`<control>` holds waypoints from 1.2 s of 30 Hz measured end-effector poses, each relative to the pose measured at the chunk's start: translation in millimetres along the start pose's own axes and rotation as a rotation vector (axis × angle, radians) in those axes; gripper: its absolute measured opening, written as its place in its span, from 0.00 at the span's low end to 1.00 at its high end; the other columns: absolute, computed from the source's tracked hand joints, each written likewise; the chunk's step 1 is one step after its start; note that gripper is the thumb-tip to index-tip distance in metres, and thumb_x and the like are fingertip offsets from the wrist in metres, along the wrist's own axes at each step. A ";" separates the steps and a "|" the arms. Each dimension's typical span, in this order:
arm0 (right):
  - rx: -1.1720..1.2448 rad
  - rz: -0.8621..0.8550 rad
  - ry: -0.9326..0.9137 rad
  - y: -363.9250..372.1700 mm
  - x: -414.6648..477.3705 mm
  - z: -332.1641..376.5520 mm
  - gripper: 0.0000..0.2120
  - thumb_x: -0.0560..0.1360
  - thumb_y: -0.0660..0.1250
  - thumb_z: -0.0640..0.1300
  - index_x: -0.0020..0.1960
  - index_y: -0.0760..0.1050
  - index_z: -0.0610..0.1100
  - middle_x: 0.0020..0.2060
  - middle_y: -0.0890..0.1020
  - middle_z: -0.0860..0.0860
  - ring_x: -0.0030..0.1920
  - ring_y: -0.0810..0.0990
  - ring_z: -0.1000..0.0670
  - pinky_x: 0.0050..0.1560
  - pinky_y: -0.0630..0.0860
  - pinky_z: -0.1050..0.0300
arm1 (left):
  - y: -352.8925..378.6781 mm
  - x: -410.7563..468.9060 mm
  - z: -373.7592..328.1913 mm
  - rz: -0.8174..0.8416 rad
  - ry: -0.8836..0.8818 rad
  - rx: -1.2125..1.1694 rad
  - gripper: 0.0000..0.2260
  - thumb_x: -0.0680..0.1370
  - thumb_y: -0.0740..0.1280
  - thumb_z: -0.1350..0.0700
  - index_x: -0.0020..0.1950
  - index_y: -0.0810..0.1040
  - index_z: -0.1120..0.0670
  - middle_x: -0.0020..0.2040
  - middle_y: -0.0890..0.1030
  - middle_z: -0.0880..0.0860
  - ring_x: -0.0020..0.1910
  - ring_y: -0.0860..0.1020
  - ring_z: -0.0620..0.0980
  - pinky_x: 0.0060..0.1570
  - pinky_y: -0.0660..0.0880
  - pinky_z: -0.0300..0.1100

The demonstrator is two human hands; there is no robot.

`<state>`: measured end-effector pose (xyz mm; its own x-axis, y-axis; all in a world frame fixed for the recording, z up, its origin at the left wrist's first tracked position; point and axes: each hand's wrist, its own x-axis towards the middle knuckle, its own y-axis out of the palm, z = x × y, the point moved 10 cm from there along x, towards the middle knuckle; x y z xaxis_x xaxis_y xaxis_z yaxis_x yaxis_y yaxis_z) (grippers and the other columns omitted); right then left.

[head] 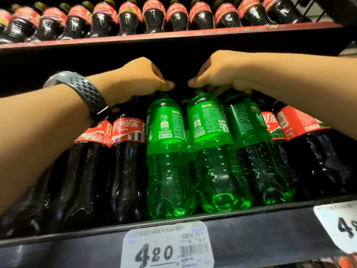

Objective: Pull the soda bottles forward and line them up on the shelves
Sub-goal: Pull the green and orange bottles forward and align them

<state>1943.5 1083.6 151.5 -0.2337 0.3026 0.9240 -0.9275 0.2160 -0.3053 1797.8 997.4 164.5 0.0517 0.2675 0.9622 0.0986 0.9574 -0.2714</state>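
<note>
Two bright green soda bottles stand side by side at the front of the middle shelf (173, 227). My left hand (139, 78) grips the cap of the left green bottle (168, 151). My right hand (218, 72) grips the cap of the right green bottle (212, 147). A third green bottle (255, 151) stands just to the right, its top under my right hand's fingers. Dark cola bottles with red labels flank them, on the left (127, 161) and on the right (313, 151). More bottles stand behind in shadow.
The shelf above (173, 33) carries a long row of cola bottles (154, 16) and leaves little headroom over my hands. White price tags hang on the front rail, one in the middle (166, 246) and one at the right (340, 227).
</note>
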 end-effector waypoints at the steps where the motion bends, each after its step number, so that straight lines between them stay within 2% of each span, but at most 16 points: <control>1: 0.035 0.020 0.011 1.0 0.2 -2.1 0.12 0.71 0.74 0.45 0.50 0.78 0.41 0.32 0.78 0.48 0.29 0.78 0.51 0.25 0.75 0.64 | 0.0 -0.1 -0.3 -0.016 -0.006 0.019 0.16 0.68 0.75 0.42 0.43 0.83 0.55 0.34 0.79 0.50 0.31 0.74 0.46 0.30 0.68 0.38; 4: 0.078 0.052 0.008 2.8 0.3 -5.9 0.11 0.74 0.71 0.43 0.54 0.78 0.40 0.34 0.79 0.48 0.32 0.78 0.51 0.29 0.77 0.62 | 2.5 -0.9 -0.9 -0.036 -0.012 0.087 0.21 0.69 0.73 0.39 0.43 0.82 0.57 0.37 0.81 0.52 0.37 0.77 0.50 0.35 0.71 0.41; 6: 0.088 0.055 -0.002 2.5 0.1 -7.0 0.10 0.75 0.70 0.44 0.53 0.78 0.41 0.35 0.79 0.48 0.36 0.79 0.50 0.30 0.77 0.62 | 6.2 -0.4 2.3 0.002 -0.024 0.024 0.19 0.71 0.71 0.40 0.46 0.83 0.56 0.42 0.83 0.53 0.42 0.79 0.51 0.43 0.76 0.43; 9: -0.013 -0.015 -0.036 -4.3 0.4 -3.8 0.15 0.72 0.71 0.54 0.50 0.78 0.43 0.39 0.80 0.49 0.40 0.81 0.48 0.39 0.81 0.57 | 10.1 -1.2 5.3 0.083 -0.032 -0.123 0.11 0.73 0.71 0.48 0.48 0.84 0.54 0.48 0.84 0.55 0.45 0.81 0.52 0.49 0.77 0.45; 10: -0.052 -0.046 -0.053 -6.2 0.0 -1.0 0.18 0.70 0.72 0.57 0.49 0.78 0.44 0.38 0.80 0.50 0.39 0.80 0.49 0.39 0.80 0.58 | 9.7 -1.2 5.3 0.088 -0.027 -0.142 0.10 0.73 0.72 0.49 0.48 0.84 0.54 0.48 0.84 0.55 0.44 0.80 0.52 0.48 0.76 0.44; 12: -0.058 -0.064 -0.077 -5.2 -0.8 2.5 0.19 0.67 0.75 0.56 0.49 0.79 0.44 0.36 0.80 0.50 0.33 0.78 0.52 0.31 0.77 0.63 | 7.7 -1.3 5.3 0.056 -0.027 -0.148 0.12 0.71 0.74 0.47 0.46 0.84 0.54 0.45 0.84 0.54 0.41 0.79 0.49 0.43 0.75 0.41; 15: 0.058 -0.004 -0.041 0.9 0.1 -3.5 0.14 0.68 0.76 0.49 0.49 0.79 0.43 0.36 0.80 0.49 0.34 0.77 0.51 0.33 0.74 0.61 | 6.7 -2.8 3.3 -0.013 -0.030 -0.107 0.18 0.69 0.75 0.43 0.45 0.83 0.58 0.39 0.81 0.54 0.35 0.75 0.47 0.35 0.70 0.40; 17: 0.147 0.062 -0.022 5.7 -0.8 -7.0 0.11 0.71 0.74 0.44 0.51 0.78 0.42 0.37 0.79 0.47 0.35 0.77 0.50 0.33 0.75 0.60 | 6.8 -4.7 1.4 -0.047 -0.024 -0.051 0.20 0.69 0.74 0.41 0.45 0.82 0.59 0.39 0.81 0.54 0.36 0.76 0.48 0.35 0.71 0.41; 19: 0.154 0.090 -0.019 6.6 -1.6 -8.1 0.11 0.73 0.72 0.43 0.53 0.77 0.41 0.39 0.79 0.45 0.37 0.78 0.50 0.34 0.76 0.61 | 5.8 -5.8 0.9 -0.060 -0.026 -0.029 0.20 0.71 0.72 0.40 0.46 0.83 0.57 0.42 0.83 0.54 0.40 0.78 0.50 0.40 0.75 0.43; 22: 0.055 0.028 -0.030 -0.3 -1.9 -3.9 0.14 0.73 0.71 0.51 0.52 0.77 0.42 0.38 0.81 0.47 0.37 0.81 0.49 0.33 0.78 0.61 | 2.5 -6.0 2.9 -0.043 -0.035 -0.119 0.14 0.73 0.71 0.45 0.48 0.84 0.55 0.44 0.83 0.53 0.38 0.77 0.46 0.38 0.73 0.38; 25: -0.029 -0.074 -0.045 -8.5 -0.9 2.4 0.18 0.70 0.72 0.57 0.48 0.75 0.44 0.34 0.79 0.48 0.31 0.79 0.51 0.26 0.76 0.64 | 1.0 -5.3 2.7 -0.035 -0.023 -0.169 0.09 0.72 0.73 0.51 0.48 0.84 0.54 0.42 0.83 0.52 0.35 0.76 0.44 0.35 0.71 0.35; 29: -0.020 -0.072 -0.049 -5.1 1.4 1.8 0.15 0.69 0.76 0.49 0.49 0.77 0.41 0.32 0.77 0.49 0.29 0.77 0.51 0.27 0.77 0.62 | 1.1 -5.6 1.8 -0.070 -0.006 -0.147 0.09 0.71 0.74 0.50 0.45 0.84 0.54 0.37 0.80 0.50 0.33 0.74 0.42 0.31 0.69 0.34; 33: 0.059 -0.016 -0.026 -4.2 1.7 -5.5 0.10 0.72 0.73 0.45 0.49 0.77 0.42 0.33 0.77 0.48 0.33 0.77 0.50 0.32 0.78 0.60 | 0.7 -4.2 0.5 -0.090 0.003 -0.118 0.10 0.71 0.75 0.49 0.44 0.84 0.54 0.36 0.79 0.49 0.33 0.73 0.42 0.31 0.68 0.35; 36: 0.077 0.032 -0.014 -1.3 1.6 -7.0 0.09 0.74 0.71 0.43 0.50 0.77 0.41 0.34 0.78 0.47 0.34 0.78 0.50 0.31 0.79 0.61 | 1.5 -1.4 -0.1 -0.074 -0.019 -0.103 0.09 0.71 0.74 0.50 0.46 0.84 0.55 0.37 0.80 0.51 0.34 0.74 0.44 0.31 0.68 0.35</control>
<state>1946.4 1090.3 151.7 -0.2675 0.2953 0.9172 -0.9388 0.1344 -0.3171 1798.0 998.5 162.7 0.0222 0.1998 0.9796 0.2026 0.9586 -0.2001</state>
